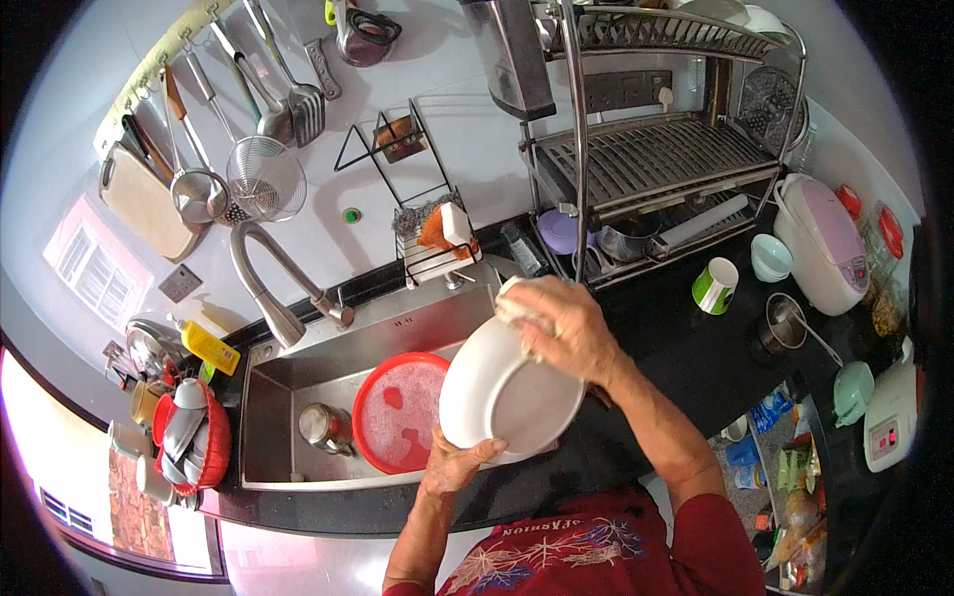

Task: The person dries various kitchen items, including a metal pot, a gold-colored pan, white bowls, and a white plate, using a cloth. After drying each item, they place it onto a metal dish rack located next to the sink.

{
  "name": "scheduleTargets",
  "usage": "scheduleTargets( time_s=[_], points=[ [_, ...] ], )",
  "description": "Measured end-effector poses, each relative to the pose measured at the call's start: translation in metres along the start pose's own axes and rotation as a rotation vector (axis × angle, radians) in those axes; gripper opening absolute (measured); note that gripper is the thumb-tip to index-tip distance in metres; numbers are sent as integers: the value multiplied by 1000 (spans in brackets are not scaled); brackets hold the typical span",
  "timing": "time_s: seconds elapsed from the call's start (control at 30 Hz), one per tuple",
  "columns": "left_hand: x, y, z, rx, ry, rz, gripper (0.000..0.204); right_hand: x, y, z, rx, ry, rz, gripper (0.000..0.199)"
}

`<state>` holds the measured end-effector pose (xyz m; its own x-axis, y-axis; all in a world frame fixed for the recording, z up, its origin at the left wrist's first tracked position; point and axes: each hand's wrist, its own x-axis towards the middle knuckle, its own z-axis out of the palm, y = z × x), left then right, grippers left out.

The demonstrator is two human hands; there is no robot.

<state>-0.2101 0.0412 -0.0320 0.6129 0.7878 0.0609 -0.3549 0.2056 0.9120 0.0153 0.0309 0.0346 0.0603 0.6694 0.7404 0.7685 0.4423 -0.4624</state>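
Observation:
A large white bowl point(467, 402) is tilted over the right end of the sink, its underside with a round foot ring facing me. My left hand point(459, 459) grips its lower rim, thumb on the outer wall. At the upper rim, my right hand point(568, 326) presses a pale sponge or cloth point(519, 306) to the bowl; its exact kind I cannot tell. Behind the bowl, a red basin point(370, 382) of sudsy water sits in the steel sink point(273, 437). Beside that basin lies a metal cup or pot point(326, 425).
A curved faucet point(263, 283) arches over the sink. Left of it stand a yellow bottle point(209, 346) and a red basket point(221, 447) of dishes. On the right are a metal dish rack point(656, 164), a green-and-white cup point(715, 286) and a rice cooker point(820, 243).

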Motion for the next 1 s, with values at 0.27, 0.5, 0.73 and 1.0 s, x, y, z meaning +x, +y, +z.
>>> scheduleTargets(
  time_s=[0.27, 0.5, 0.73, 1.0],
  points=[
    [1, -10, 17, -166, 87, 219, 60, -31, -66, 49, -180, -25, -389, 35],
    [-9, -6, 6, -134, 131, 129, 69, 2, -31, 20, -122, 132, -124, 44],
    [-9, -23, -13, -146, 202, 135, 70, -44, 8, 20, 254, 207, 251, 33],
    [3, -38, -22, -582, 321, 31, 72, -125, -31, 53, -51, 228, -74, 36]
  ],
)
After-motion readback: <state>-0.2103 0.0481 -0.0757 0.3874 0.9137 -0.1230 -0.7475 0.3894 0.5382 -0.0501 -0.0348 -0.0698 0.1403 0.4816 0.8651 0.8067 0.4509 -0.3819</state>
